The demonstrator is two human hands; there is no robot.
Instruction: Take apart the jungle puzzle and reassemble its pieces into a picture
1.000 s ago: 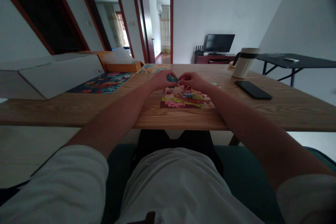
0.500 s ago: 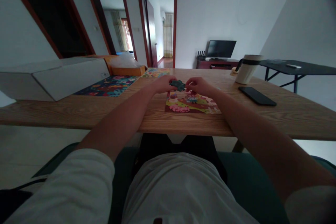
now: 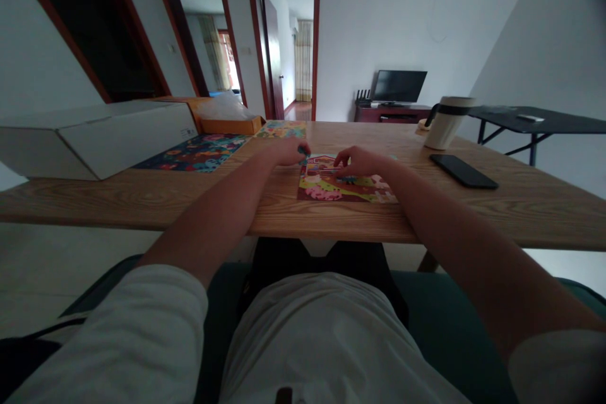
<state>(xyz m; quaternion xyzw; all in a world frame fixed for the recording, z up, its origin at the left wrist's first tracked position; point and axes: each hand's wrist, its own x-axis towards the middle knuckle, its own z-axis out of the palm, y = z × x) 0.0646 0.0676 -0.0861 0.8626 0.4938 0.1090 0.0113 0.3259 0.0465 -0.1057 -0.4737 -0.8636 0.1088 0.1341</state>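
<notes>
My left hand [image 3: 290, 151] is closed on dark green puzzle pieces [image 3: 303, 152] at the upper left corner of a colourful puzzle picture [image 3: 326, 193]. How many pieces it holds I cannot tell. Over the middle of the picture, my right hand [image 3: 358, 161] reaches down with thumb and forefinger near each other, close to its surface. They seem to pinch a small puzzle piece, mostly hidden by the fingers. Just below the right fingers, a bluish patch [image 3: 348, 179] shows in the picture. Pink shapes and a yellow-green band fill its near part.
On the wooden table [image 3: 222, 202], a dark blue patterned sheet [image 3: 201, 153] lies beside a long white box [image 3: 127, 139]. Behind are an orange tray [image 3: 231, 125] with clear plastic and a yellowish picture [image 3: 281, 130]. To the right are a black phone [image 3: 463, 172] and a pale mug [image 3: 447, 126].
My right hand has moved down onto the picture, away from my left hand. My left hand has drawn slightly left and turned, so less of the dark green pieces shows.
</notes>
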